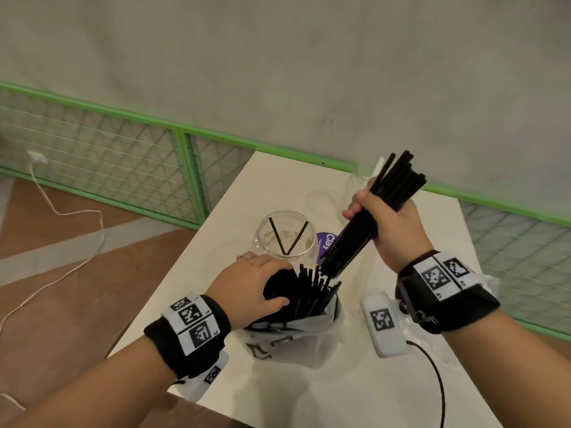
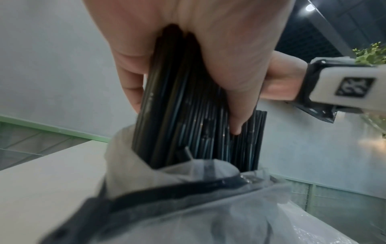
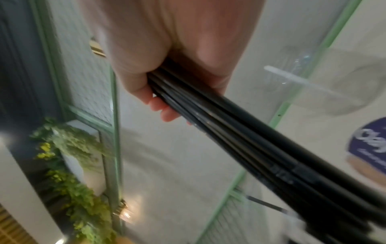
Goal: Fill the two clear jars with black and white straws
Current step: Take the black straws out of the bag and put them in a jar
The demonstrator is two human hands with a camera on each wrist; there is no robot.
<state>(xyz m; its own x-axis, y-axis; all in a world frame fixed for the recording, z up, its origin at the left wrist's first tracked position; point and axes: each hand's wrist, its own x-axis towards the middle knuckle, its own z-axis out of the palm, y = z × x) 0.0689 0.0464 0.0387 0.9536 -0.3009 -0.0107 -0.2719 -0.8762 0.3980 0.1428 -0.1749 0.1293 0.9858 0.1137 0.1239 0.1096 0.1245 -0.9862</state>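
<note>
My right hand (image 1: 383,220) grips a slanted bundle of black straws (image 1: 370,217), lifted above the table; the same bundle (image 3: 240,140) runs down from my right hand (image 3: 167,74) in the right wrist view. My left hand (image 1: 256,288) grips the remaining black straws (image 1: 309,291) that stand in a clear plastic bag (image 1: 293,338). In the left wrist view my left hand (image 2: 188,66) wraps those straws (image 2: 188,123) above the bag (image 2: 188,206). A clear jar (image 1: 285,234) just beyond holds two black straws. A second clear jar (image 1: 360,183) with a white straw stands at the back.
A purple round label (image 1: 326,242) lies on the white table (image 1: 355,381) beside the near jar. A green-framed mesh fence (image 1: 123,156) runs behind. A white cable (image 1: 61,211) trails on the floor at left. Plants (image 3: 73,165) show in the right wrist view.
</note>
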